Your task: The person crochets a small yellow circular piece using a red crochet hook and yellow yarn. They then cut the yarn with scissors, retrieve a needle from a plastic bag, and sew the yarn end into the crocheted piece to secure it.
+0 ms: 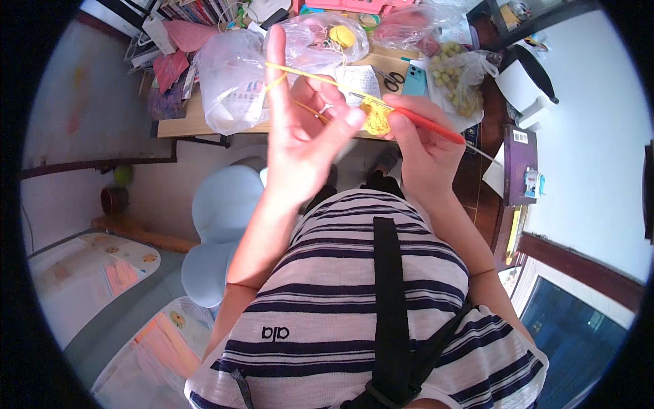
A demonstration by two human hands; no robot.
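Note:
Above the near table edge, a small yellow crochet piece (375, 116) is between my two hands. My left hand (300, 140) has its index finger raised, with yellow yarn (310, 73) looped round it and running taut to the piece. Its thumb and lower fingers close at the left edge of the piece. My right hand (429, 140) grips a crochet hook (429, 125) by its red handle. The hook's metal shaft lies along the top of the piece, and its thumb and fingertips touch the piece's right side. The exact stitch at the hook tip is too small to tell.
On the table (194, 127) lie plastic bags (231, 82), a yellow yarn ball (342, 36), scissors (393, 80), a light blue phone (414, 80) and a bag of grapes (453, 78). A pale blue chair (221, 204) stands left. A white bin (523, 85) is at right.

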